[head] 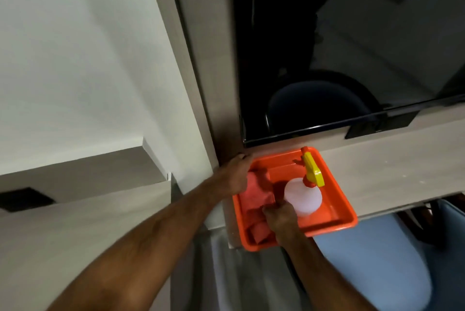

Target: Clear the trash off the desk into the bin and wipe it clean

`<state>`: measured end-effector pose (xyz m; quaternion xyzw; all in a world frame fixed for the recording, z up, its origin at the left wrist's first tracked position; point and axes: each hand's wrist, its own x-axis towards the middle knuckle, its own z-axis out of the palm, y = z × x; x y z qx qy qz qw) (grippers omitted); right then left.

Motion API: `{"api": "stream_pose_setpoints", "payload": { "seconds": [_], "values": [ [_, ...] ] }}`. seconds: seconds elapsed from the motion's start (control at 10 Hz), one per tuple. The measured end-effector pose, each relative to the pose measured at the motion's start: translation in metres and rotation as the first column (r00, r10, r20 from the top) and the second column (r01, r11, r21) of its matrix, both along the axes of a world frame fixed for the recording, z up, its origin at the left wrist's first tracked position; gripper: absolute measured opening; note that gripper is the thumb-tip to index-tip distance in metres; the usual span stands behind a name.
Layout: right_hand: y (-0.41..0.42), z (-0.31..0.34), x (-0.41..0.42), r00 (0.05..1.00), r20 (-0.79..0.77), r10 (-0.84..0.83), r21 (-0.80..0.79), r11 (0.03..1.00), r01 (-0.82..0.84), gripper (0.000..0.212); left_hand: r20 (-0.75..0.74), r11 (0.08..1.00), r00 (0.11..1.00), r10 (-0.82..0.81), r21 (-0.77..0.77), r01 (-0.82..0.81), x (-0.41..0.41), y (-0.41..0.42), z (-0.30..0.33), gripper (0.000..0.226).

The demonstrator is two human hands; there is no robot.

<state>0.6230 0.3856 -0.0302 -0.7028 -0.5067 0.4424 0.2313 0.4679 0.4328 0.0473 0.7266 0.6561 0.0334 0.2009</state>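
An orange tray point(337, 212) rests on the left end of the pale desk point(392, 172), partly over its front edge. Inside lie a folded red cloth point(259, 193) and a white spray bottle point(303, 196) with a yellow trigger, lying on its side. My left hand point(235, 176) grips the far left part of the cloth at the tray's rim. My right hand point(283, 217) pinches the cloth's near part, beside the bottle. No trash or bin shows in this view.
A black monitor point(352, 46) stands on the desk right behind the tray. A light blue chair seat point(377, 260) sits below the desk's front edge at the right. A white wall and a grey ledge point(83, 172) fill the left.
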Motion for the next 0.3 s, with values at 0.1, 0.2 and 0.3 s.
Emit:
{"api": "stream_pose_setpoints", "payload": {
  "seconds": [0.1, 0.2, 0.3],
  "values": [
    [-0.003, -0.001, -0.007, 0.929, 0.297, 0.222, -0.032, 0.974, -0.223, 0.036, -0.075, 0.995, 0.995, -0.063, 0.078, 0.069, -0.021, -0.023, 0.001, 0.065],
    [-0.009, 0.007, -0.019, 0.819, 0.447, 0.361, -0.118, 0.931, -0.346, 0.046, -0.120, 0.985, 0.991, -0.067, 0.147, 0.085, -0.051, -0.059, 0.009, 0.051],
    [-0.024, 0.028, -0.042, 0.711, 0.667, 0.222, -0.029, 0.962, -0.272, 0.054, -0.162, 0.968, 0.987, 0.020, 0.249, 0.022, -0.085, -0.099, 0.029, 0.050]
  ]
}}
